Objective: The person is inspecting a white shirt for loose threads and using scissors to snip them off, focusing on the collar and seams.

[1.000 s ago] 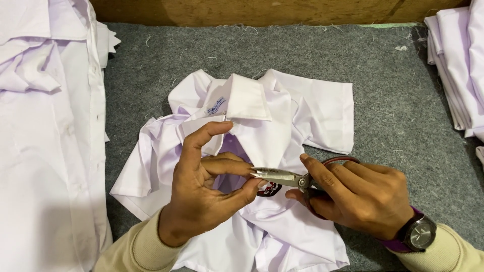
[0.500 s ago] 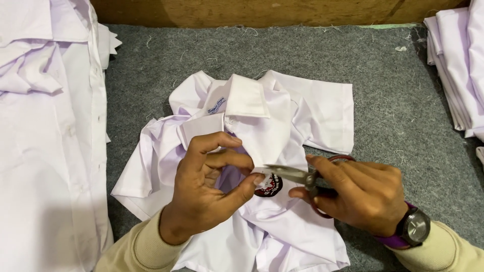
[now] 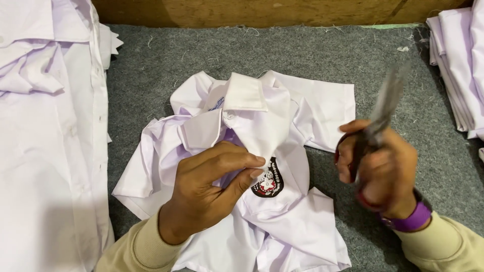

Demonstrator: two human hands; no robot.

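Note:
A small white collared shirt [image 3: 262,116] lies crumpled on grey felt, with a dark round badge [image 3: 267,182] on its chest. My left hand [image 3: 209,189] pinches the shirt's fabric just left of the badge. My right hand [image 3: 380,168] is lifted off the shirt to the right and grips scissors [image 3: 383,108] with red handles. Their blades point up and away and are blurred by motion. A purple watch strap [image 3: 408,221] is on my right wrist.
A stack of white shirts [image 3: 48,131] fills the left side. Another pile of folded white shirts [image 3: 461,65] sits at the right edge. The grey felt surface [image 3: 201,50] ends at a wooden board [image 3: 252,11] along the back.
My right hand has pulled the scissors away from the shirt and swung the blades upward to the right. My left hand has closed its fingers onto the fabric beside the badge.

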